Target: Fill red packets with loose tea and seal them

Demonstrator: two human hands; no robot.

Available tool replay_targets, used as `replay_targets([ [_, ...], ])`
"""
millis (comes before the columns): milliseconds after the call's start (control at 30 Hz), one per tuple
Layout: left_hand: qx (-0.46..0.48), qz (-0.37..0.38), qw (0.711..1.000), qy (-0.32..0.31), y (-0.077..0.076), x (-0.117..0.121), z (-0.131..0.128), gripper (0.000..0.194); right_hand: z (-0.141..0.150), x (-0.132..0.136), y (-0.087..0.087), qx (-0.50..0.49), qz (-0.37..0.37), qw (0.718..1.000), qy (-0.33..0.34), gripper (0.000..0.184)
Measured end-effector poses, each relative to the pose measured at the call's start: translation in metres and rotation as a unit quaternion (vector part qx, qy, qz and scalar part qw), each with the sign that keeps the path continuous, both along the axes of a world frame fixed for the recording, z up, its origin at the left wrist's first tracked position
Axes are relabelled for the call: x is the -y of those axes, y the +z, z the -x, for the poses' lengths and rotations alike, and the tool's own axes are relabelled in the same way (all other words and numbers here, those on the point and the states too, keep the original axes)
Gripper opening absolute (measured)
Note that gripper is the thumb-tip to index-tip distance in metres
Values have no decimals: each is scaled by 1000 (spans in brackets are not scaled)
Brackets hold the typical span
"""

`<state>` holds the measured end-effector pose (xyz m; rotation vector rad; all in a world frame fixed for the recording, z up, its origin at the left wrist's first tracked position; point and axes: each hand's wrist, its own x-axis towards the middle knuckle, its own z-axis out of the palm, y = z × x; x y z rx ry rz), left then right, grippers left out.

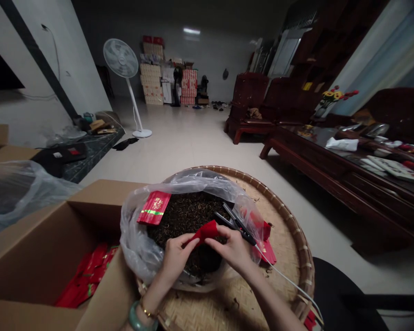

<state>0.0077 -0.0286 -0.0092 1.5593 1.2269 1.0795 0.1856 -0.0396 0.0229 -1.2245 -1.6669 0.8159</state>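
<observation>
In the head view, a person's left hand (175, 256) and right hand (233, 247) are pinching a small red packet (207, 231) between thumbs and fingers at the lower center of the frame, each gripping one end. The packet is hovering over a clear plastic bag (133, 250) that is standing open and holding dark dried leaves (189, 207). A flat red pouch (154, 208) with gold print and a green stripe is lying at the bag's left side. Just beyond the right hand, a black tong-shaped tool (248, 236) is resting at the bag's right side, its white cord (286, 275) trailing toward the lower right. More red pouches (268, 253) are lying beside the bag on a round woven tray (283, 216). A cardboard box (27, 243) is standing open at lower left, holding a heap of red packages (86, 278). At upper left, a white fan (121, 59) is standing on the floor (179, 133), while stacked cartons (152, 82) are lining the far wall.
</observation>
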Motion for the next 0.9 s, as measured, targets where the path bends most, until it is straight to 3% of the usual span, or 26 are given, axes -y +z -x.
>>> replay_targets([
  [67, 34, 23, 999, 7, 0, -2, 0, 21, 1, 0, -1, -37, 48, 998, 13, 14],
  [200, 204, 132, 970, 8, 3, -4, -2, 41, 3, 1, 1, -97, 49, 994, 9, 19],
  [300, 300, 176, 938, -5, 10, -1, -5, 52, 8, 2, 3, -134, 75, 984, 88, 28],
  [400, 294, 179, 938, -30, 15, 0, -4, 56, 9, 1, 4, -138, 127, 969, 162, 39],
  [467, 242, 166, 955, -44, 14, -3, 1, 56, 7, -1, 2, -139, 168, 962, 164, 47],
  [533, 161, 122, 979, -36, 11, -6, 8, 54, 3, -2, 1, -151, 197, 957, 151, 51],
  [633, 9, -51, 996, 71, 8, -7, 16, 40, -2, -4, -2, -183, 220, 946, 151, 50],
  [700, -103, -213, 965, 112, 7, -2, 18, 32, -1, -5, -3, -206, 227, 939, 155, 48],
  [767, -211, -337, 915, 64, 8, 4, 17, 41, 3, -5, -4, -225, 230, 934, 153, 47],
  [833, -286, -383, 878, -6, 8, 7, 15, 51, 9, -5, -4, -229, 234, 932, 153, 46],
  [900, -317, -379, 869, -35, 7, 7, 15, 56, 15, -4, -2, -214, 237, 934, 158, 46],
])
